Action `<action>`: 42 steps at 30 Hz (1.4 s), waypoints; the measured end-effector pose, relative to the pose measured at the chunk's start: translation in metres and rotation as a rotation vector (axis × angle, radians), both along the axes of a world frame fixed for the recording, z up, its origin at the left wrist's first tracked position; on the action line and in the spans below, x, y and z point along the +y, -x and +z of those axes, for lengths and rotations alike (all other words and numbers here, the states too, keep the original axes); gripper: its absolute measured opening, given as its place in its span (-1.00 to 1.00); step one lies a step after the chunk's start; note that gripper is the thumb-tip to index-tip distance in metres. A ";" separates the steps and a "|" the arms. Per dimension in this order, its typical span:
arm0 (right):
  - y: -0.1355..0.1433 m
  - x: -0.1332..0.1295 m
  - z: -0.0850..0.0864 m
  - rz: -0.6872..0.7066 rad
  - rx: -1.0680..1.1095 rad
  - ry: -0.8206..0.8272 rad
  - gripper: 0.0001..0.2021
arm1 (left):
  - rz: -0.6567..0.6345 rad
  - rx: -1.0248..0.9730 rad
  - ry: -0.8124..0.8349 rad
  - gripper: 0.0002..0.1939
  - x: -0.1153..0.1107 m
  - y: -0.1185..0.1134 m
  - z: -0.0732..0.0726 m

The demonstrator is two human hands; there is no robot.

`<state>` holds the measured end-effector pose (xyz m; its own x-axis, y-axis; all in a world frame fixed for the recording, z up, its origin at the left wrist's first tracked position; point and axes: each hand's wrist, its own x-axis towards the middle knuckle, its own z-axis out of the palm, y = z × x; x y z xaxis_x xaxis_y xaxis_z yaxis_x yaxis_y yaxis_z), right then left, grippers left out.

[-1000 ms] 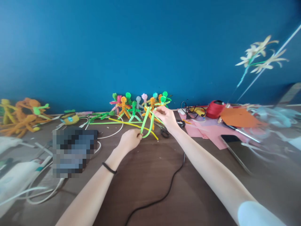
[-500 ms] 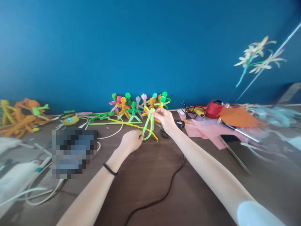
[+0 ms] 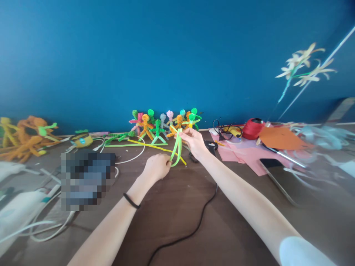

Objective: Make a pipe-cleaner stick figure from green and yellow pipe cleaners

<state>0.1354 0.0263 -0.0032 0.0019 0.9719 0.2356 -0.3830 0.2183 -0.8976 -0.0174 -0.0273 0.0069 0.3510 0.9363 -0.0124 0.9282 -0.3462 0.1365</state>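
A light green pipe cleaner [image 3: 179,147], bent into a narrow loop, is held between my two hands above the table. My right hand [image 3: 193,141] pinches its upper end. Lower down, my left hand [image 3: 158,165] has its fingers closed on the bottom of the loop, and its fingertips are partly hidden. A yellow pipe cleaner [image 3: 155,146] lies behind my left hand, near a straight green one [image 3: 124,145]. Several small coloured pipe cleaner figures [image 3: 157,130] stand against the blue wall behind my hands.
At left are a pixelated dark object [image 3: 88,179], white cables and orange figures [image 3: 30,136]. A black cable [image 3: 191,232] crosses the table [image 3: 172,207]. At right lie pink sheets [image 3: 249,155], a red spool [image 3: 253,128], orange paper [image 3: 284,138] and a phone [image 3: 277,177].
My left hand has moved slightly to the right, towards my right hand. The green loop has become narrower and shifted a little right. My right hand has barely moved.
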 end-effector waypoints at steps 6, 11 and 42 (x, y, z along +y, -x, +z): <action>0.001 0.000 -0.002 -0.023 -0.029 -0.025 -0.71 | 0.007 0.011 0.018 -0.77 -0.001 0.000 0.000; 0.004 -0.002 0.000 -0.020 -0.015 0.006 -0.68 | 0.000 0.011 0.024 -0.77 -0.001 0.000 0.000; 0.022 -0.021 0.005 0.234 0.139 0.092 -0.69 | 0.124 -1.540 0.555 -0.73 0.001 -0.005 0.006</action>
